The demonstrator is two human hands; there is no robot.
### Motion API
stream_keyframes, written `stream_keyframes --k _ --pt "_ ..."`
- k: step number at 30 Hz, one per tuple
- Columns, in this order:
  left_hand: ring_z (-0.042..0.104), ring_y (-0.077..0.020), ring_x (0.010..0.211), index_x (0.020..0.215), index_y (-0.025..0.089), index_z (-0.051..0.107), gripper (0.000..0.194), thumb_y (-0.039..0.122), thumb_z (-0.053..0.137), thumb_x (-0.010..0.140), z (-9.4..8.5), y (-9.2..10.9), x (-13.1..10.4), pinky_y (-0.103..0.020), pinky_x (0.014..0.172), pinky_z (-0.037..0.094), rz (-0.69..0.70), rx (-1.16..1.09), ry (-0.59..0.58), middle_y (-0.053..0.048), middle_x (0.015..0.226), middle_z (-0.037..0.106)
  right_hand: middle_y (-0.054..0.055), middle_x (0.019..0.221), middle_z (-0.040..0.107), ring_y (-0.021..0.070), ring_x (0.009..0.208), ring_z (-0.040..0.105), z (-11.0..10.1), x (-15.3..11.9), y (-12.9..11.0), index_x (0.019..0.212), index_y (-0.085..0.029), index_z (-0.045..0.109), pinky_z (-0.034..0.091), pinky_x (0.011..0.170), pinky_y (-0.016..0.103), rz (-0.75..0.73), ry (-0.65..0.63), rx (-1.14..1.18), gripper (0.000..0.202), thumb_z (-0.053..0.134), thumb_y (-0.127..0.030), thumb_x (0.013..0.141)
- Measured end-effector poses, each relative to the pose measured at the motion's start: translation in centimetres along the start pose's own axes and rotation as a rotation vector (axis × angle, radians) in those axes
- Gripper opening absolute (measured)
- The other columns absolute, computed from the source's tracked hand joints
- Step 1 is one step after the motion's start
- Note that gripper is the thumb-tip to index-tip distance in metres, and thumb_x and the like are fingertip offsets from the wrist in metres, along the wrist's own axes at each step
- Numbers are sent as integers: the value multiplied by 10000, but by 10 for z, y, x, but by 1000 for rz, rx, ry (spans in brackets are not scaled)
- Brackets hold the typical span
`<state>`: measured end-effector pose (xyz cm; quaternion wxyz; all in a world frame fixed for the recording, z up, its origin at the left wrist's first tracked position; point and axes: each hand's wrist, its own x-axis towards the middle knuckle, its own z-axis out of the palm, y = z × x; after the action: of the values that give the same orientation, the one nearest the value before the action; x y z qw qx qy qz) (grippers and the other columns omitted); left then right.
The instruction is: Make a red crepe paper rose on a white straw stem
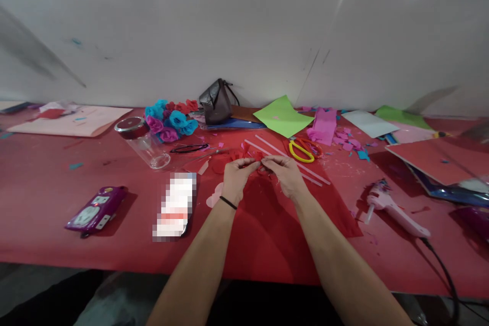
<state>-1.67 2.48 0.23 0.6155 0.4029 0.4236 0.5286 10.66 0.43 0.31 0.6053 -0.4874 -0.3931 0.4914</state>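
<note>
Left hand (237,175): angled inward, fingers bent, grip pinched on red paper piece (259,156)
Right hand (286,173): angled inward too, grip pinched on same piece
Red paper piece: between both hands' fingertips, above counter (133,257)

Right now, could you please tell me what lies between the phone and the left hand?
A pale pink cutout lies between the phone and the left hand, as the head view shows.

Hands (236,177) between phone (176,204) and glue gun (398,214)
</note>
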Motion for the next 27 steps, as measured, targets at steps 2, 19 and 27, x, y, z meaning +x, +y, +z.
stream_keyframes --k 2,19,27 --pt "531 -101 565 603 133 682 185 260 787 519 0 2 0 -243 608 416 -13 -15 -8 12 545 609 -9 571 654 115 545 575 0 0 -1 642 -191 703 440 586 258 2 16 4 161 756 -313 552" --pt "215 -18 382 589 148 547 223 276 730 576 -11 2 9 -221 424 112 11 -82 69 88 458 370 -64 471 508 94 455 453 -3 9 20 589 -200 560 346 498 230 -38 187 -161 145 557 -326 661" --pt "219 -15 354 569 149 533 244 286 733 582 -11 4 9 -213 400 108 -19 -112 -53 86 436 350 18 776 695 158 667 571 -5 6 16 750 -219 715 418 661 288 -201 227 -543 164 626 -226 613"
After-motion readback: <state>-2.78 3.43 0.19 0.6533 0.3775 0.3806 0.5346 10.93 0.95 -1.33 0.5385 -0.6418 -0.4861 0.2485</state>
